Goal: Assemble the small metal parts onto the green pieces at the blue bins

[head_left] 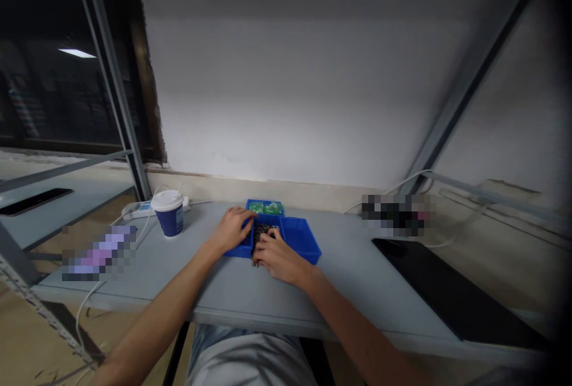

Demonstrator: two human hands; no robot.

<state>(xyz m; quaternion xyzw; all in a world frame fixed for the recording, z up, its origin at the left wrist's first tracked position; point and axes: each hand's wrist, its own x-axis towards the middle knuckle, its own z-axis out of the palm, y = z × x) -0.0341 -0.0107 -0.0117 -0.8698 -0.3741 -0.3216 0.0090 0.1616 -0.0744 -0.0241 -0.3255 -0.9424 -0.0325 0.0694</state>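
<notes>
Several blue plastic bins stand together mid-table. The middle bin (263, 229) holds many small dark, shiny parts, too small to name. My left hand (233, 229) lies over the left bin (241, 251), its thumb and fingers apart at the edge of the middle bin. Over the near end of the middle bin, my right hand (276, 255) has its fingers bent down and together. Tiny metallic pieces (255, 262) show by its fingertips; what the fingers hold is mostly hidden. To the right is a blue bin (300, 238) with nothing visible inside.
Behind these, another bin holds green packets (265, 208). A lidded paper cup (168, 214) stands left, near a power strip (142, 209) and white cables. A black flat panel (447, 290) lies right. Metal posts (111, 76) and a wall (286, 100) bound the table.
</notes>
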